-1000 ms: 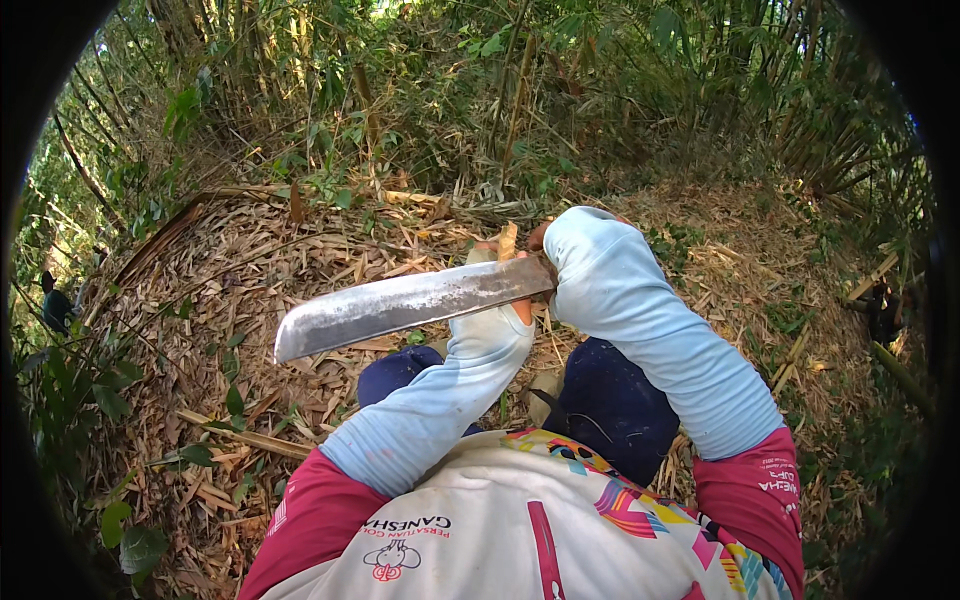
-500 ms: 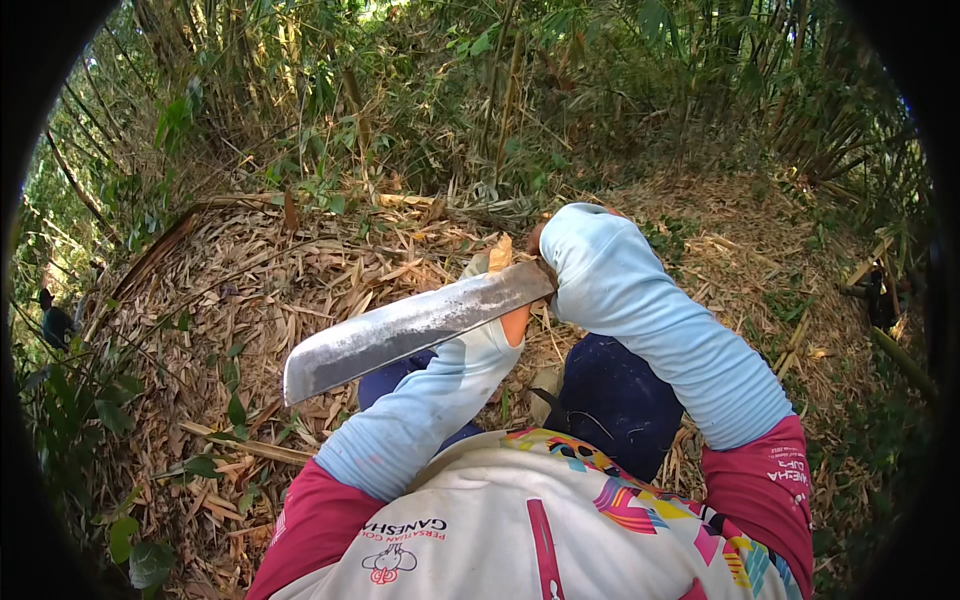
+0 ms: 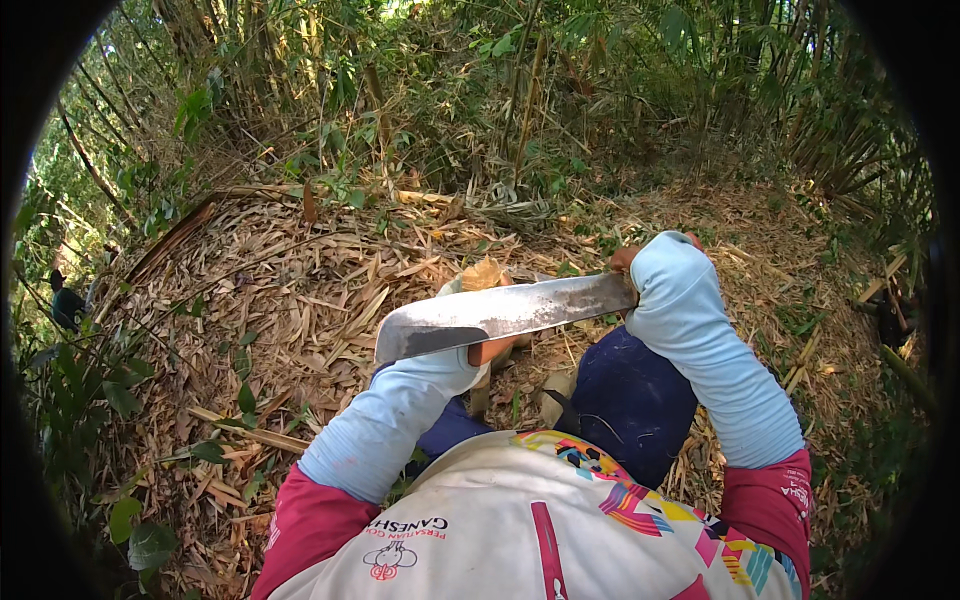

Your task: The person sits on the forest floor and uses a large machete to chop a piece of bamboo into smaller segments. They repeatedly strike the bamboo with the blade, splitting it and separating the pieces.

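My right hand [image 3: 625, 260] is closed round the handle end of a machete [image 3: 540, 305], its fingers partly hidden by the light-blue sleeve. The wide, worn steel blade points left, almost level, and crosses in front of my left hand [image 3: 490, 350]. Only a strip of that hand shows below the blade; its fingers are covered. Just above the blade's upper edge sticks out a tan piece [image 3: 483, 273], in line with my left hand and moving with it. Its lower part is hidden, so I cannot tell its kind.
Dry leaf litter [image 3: 280, 290] covers the ground. My dark-blue knee [image 3: 635, 400] and a shoe [image 3: 555, 395] are below the blade. Bamboo stems [image 3: 530, 100] and undergrowth stand ahead. A split stick [image 3: 250, 430] lies at left. A person in dark clothing [image 3: 67, 300] is at the far left.
The machete has swung to the right and its blade is now nearer level. My right hand has moved right and closer to me; my left hand and the tan piece have shifted left and closer.
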Tool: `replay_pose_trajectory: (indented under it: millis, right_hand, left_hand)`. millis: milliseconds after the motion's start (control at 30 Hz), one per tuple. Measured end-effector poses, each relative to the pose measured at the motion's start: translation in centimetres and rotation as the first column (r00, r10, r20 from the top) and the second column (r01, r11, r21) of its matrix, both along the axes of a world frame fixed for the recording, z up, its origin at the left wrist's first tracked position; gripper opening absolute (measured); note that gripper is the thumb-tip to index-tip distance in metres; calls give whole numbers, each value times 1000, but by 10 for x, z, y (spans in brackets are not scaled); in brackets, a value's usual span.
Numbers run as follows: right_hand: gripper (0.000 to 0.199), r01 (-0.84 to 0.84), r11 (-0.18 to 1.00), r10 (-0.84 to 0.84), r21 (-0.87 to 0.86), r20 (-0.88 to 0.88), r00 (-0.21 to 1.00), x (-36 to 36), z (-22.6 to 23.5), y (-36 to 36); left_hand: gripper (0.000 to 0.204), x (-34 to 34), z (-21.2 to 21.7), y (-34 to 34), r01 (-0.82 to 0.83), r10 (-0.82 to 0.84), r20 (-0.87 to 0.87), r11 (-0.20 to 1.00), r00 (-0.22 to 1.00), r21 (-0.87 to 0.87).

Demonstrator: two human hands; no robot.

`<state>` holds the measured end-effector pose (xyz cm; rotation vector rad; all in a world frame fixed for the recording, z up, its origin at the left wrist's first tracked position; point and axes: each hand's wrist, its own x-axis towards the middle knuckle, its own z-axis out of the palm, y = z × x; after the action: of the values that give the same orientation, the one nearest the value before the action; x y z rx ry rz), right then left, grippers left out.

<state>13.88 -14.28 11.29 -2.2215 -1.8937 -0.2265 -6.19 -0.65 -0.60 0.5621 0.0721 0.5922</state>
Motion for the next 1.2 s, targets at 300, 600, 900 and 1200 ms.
replay_pose_trajectory:
  millis: [300,600,900,1200]
  right_hand:
    - [35,-75,995,73,68,20,997,-6,-14,-13]
    - [39,-58,988,46,140,85,995,-6,-15,-7]
    - [39,-62,994,55,91,78,995,-17,-6,4]
    - [32,-113,992,110,50,69,992,-16,-15,22]
  left_hand:
    - [23,5,-2,28,186,-174,-65,908,983,374]
    - [32,20,14,-1,199,-199,14,974,980,-108]
    - [35,20,12,6,191,-213,-173,972,962,-133]
    - [47,12,10,10,198,-194,-43,971,980,131]
